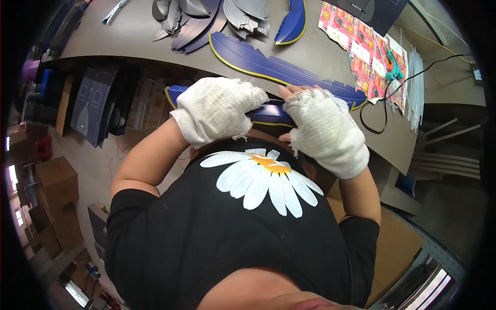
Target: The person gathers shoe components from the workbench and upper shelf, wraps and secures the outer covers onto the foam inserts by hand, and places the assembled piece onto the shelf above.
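A curved dark-blue panel with yellow edging (272, 113) spans the gap between my two hands, close to my body at the table's near edge. My left hand (219, 111), in a frayed white fingerless glove, is closed round its left part; the panel's far end pokes out beyond the wrist. My right hand (326, 130), gloved alike, grips the other side with bare fingertips showing. Just past the hands, a longer blue panel with a notched upper edge (258, 61) lies on the grey table (191, 64). The right hand covers part of it.
Grey curved pieces (248, 15) are piled at the back, beside another blue panel (293, 23). To the right are red patterned paper (356, 44), teal-handled scissors (393, 66), a black cable (385, 116) and white strips (415, 88). Cardboard boxes (57, 178) stand at the left.
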Motion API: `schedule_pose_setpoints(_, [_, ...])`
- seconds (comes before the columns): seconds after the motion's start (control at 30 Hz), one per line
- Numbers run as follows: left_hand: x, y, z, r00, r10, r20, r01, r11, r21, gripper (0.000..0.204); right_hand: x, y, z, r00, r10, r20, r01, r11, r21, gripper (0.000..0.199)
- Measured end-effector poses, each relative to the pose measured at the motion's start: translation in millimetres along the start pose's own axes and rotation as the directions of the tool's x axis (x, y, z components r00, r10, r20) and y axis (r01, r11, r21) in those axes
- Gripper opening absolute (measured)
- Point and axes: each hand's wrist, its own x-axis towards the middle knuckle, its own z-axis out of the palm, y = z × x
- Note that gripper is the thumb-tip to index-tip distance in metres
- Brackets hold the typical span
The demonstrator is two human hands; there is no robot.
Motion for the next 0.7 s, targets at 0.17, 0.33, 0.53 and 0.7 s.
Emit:
schedule_pose_setpoints(0.17, [7, 6, 0, 0.997, 0.009, -0.07, -0.012, 0.999, -0.044, 0.05, 14, -16, 4, 0.999, 0.007, 0.042, -0.007, 1.0, 0.005, 0.03])
schedule_pose_setpoints(0.33, [12, 10, 10, 0.994, 0.021, -0.109, -0.026, 0.999, -0.045, 0.066, 15, -12, 3, 0.989, 0.086, 0.12, -0.074, 0.992, -0.101, 0.026])
schedule_pose_setpoints(0.53, [-3, -10, 4, 0.978, 0.094, -0.187, -0.08, 0.994, 0.078, 0.081, -5, 5, -5, 0.97, 0.198, 0.141, -0.187, 0.979, -0.084, 0.028])
schedule_pose_setpoints(0.7, [2, -7, 2, 0.988, 0.119, -0.101, -0.109, 0.989, 0.101, 0.062, 0, -3, -1, 0.995, 0.104, -0.007, -0.104, 0.995, 0.002, 0.03])
